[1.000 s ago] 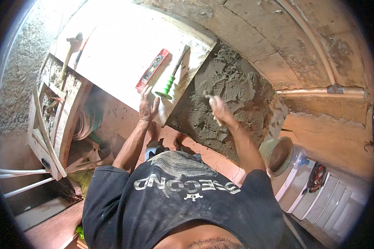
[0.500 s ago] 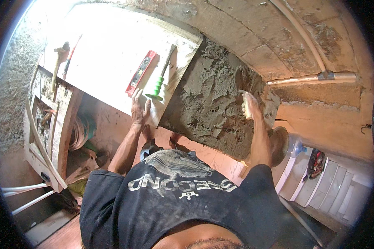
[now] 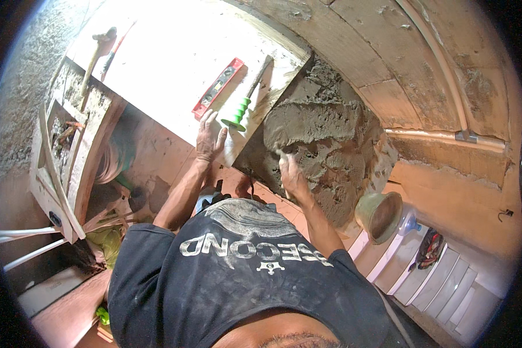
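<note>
My left hand (image 3: 210, 141) lies on the near edge of a white slab (image 3: 174, 64), fingers stretched out. Its fingertips are close to a red spirit level (image 3: 218, 88) and a chisel (image 3: 236, 116) with a green ribbed grip and hand guard. Wet grey mortar (image 3: 330, 156) covers the surface right of the slab. Over the mortar's near left part, my right hand (image 3: 294, 177) is closed round the handle of a trowel (image 3: 281, 152); its blade is mostly hidden. A smoothed band runs through the mortar beyond that hand.
A hammer (image 3: 103, 36) and a thin red-and-black tool (image 3: 116, 51) lie at the slab's left end. At right stand a mortar-stained bucket (image 3: 379, 217), a clear plastic bottle (image 3: 410, 222) and stacked pale tiles (image 3: 435, 272). A pipe (image 3: 446, 137) runs along the wall.
My right hand has swept left and nearer across the mortar with the trowel. The bucket shows more fully. My left hand keeps its place on the slab, while the whole view has shifted slightly.
</note>
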`<state>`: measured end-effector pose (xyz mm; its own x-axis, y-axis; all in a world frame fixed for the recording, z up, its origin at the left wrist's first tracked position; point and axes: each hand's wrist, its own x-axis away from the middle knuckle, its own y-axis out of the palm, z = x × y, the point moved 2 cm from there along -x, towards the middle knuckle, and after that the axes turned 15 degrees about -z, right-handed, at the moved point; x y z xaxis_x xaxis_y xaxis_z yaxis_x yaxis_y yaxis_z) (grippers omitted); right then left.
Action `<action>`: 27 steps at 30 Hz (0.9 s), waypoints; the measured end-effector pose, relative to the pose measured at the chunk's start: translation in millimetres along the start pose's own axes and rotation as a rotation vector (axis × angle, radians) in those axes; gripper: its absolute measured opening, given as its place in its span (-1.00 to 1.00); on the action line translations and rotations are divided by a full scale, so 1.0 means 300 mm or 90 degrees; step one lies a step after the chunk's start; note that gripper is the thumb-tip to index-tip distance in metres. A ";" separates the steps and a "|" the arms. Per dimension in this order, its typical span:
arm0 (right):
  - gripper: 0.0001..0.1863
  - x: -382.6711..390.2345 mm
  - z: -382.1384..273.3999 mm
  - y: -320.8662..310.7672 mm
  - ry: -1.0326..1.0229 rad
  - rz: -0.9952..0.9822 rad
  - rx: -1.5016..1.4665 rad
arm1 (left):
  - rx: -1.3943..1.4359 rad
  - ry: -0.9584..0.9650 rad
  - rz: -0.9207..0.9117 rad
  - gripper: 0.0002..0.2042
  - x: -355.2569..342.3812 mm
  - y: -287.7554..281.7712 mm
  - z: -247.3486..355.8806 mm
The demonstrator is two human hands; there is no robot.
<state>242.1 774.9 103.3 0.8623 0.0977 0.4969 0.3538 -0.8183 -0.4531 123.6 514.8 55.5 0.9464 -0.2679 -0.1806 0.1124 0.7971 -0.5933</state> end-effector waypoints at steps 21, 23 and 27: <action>-0.53 -0.294 0.001 -0.469 0.114 -0.130 -0.031 | -0.017 -0.007 -0.015 -0.48 0.004 0.002 -0.008; -0.53 -0.182 -0.045 -0.384 0.118 -0.198 0.005 | -0.015 -0.005 -0.016 -0.48 0.001 0.006 -0.010; -0.54 -0.024 -0.010 -0.211 0.072 -0.197 0.080 | -0.016 -0.001 -0.032 -0.48 0.001 0.004 -0.004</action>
<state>212.6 824.2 130.5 0.6638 0.2607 0.7010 0.6401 -0.6828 -0.3522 123.6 515.1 53.8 0.9405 -0.3055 -0.1489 0.1513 0.7688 -0.6214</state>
